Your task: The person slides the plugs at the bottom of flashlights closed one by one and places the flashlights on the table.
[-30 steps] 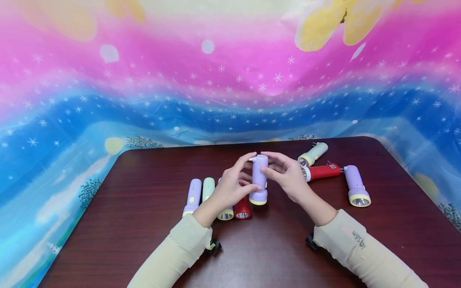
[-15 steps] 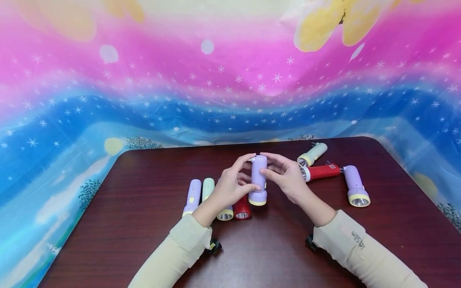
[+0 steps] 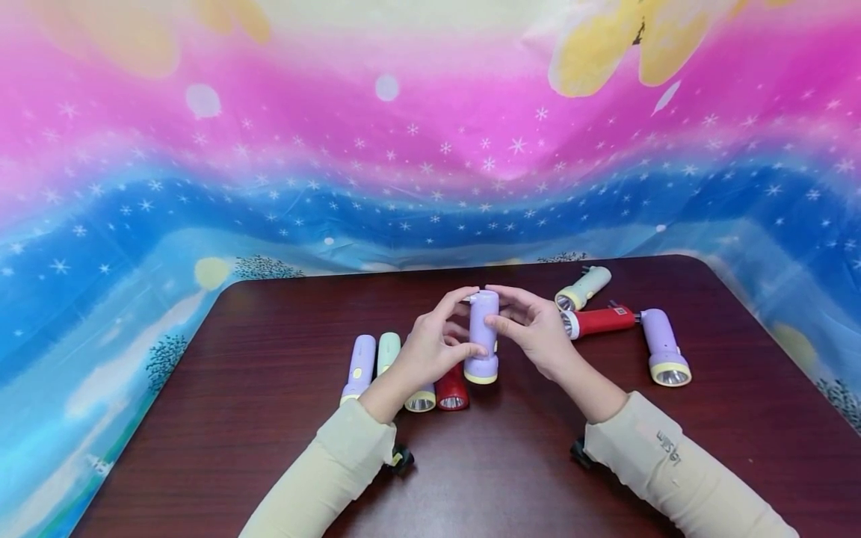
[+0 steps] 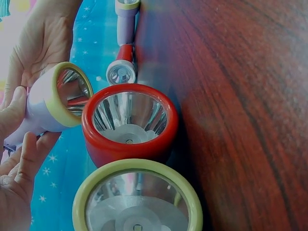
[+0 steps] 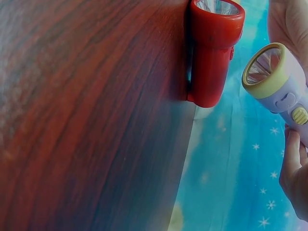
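Both hands hold a purple flashlight (image 3: 482, 325) with a yellow rim, its lens end down, above the table. My left hand (image 3: 429, 345) grips it from the left, thumb low near the lamp head and index finger by the pale prongs at the top. From the right, my right hand (image 3: 538, 332) has its thumb on the upper barrel and its fingers behind. A yellow switch (image 5: 300, 115) shows on the flashlight in the right wrist view. Just behind the left hand lie a red flashlight (image 3: 453, 390) and a yellow-rimmed purple one (image 3: 421, 400), partly hidden.
Another purple flashlight (image 3: 362, 366) and a green one (image 3: 389, 351) lie at the left of the row. On the right are a pale green flashlight (image 3: 588, 287), a red one with a white rim (image 3: 603, 321) and a purple one (image 3: 662, 347). A printed cloth (image 3: 430, 172) hangs behind the table.
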### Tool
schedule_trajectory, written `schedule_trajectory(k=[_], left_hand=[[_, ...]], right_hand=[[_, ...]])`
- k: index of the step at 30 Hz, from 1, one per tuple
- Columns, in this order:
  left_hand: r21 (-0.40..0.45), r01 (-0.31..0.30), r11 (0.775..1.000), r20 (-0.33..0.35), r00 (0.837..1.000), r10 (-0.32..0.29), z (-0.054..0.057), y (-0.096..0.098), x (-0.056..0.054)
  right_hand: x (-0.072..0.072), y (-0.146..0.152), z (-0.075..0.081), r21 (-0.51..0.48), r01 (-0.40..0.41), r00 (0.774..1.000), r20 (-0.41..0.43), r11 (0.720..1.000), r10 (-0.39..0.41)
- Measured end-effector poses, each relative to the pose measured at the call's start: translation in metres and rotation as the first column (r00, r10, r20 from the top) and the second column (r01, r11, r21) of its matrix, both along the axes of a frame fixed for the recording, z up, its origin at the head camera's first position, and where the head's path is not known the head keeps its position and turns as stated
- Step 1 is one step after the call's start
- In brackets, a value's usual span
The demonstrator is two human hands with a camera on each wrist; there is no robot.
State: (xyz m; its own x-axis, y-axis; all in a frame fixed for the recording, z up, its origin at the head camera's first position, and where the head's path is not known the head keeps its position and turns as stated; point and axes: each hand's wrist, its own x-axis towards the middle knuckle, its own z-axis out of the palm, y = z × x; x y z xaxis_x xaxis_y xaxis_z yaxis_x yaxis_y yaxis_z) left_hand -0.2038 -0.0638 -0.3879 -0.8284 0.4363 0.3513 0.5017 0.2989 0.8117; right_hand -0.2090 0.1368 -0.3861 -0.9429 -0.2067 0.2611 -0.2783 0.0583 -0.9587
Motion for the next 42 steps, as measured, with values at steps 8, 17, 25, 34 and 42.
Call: schedule_trajectory(k=[8, 17, 25, 34, 42], left_hand=[[-0.004, 0.009, 1.0, 0.01, 1.0, -0.009, 0.0001, -0.0022, -0.0006], [-0.021, 0.009, 1.0, 0.009, 1.0, -0.009, 0.0015, -0.0027, -0.001], [-0.066, 0.016, 0.998, 0.001, 1.0, -0.016, 0.0044, -0.0034, -0.0008], [-0.08, 0.023, 0.997, -0.013, 1.0, -0.024, 0.0037, -0.0036, -0.0007], [-0.09, 0.022, 0.996, -0.016, 1.0, -0.024, 0.002, -0.0035, -0.0007]], right_hand=[[0.0005, -0.0016, 0.0011, 0.009, 0.01, 1.0, -0.002, 1.0, -0.01], [-0.0006, -0.0016, 0.0004, 0.042, 0.03, 0.999, -0.031, 0.999, -0.028], [0.0009, -0.0022, 0.0022, 0.044, 0.026, 0.999, -0.039, 0.999, -0.024], [0.0022, -0.0024, 0.0012, 0.074, 0.03, 0.999, -0.04, 0.997, -0.027], [0.0026, -0.0031, -0.0009, 0.059, 0.018, 0.998, -0.069, 0.998, -0.014]])
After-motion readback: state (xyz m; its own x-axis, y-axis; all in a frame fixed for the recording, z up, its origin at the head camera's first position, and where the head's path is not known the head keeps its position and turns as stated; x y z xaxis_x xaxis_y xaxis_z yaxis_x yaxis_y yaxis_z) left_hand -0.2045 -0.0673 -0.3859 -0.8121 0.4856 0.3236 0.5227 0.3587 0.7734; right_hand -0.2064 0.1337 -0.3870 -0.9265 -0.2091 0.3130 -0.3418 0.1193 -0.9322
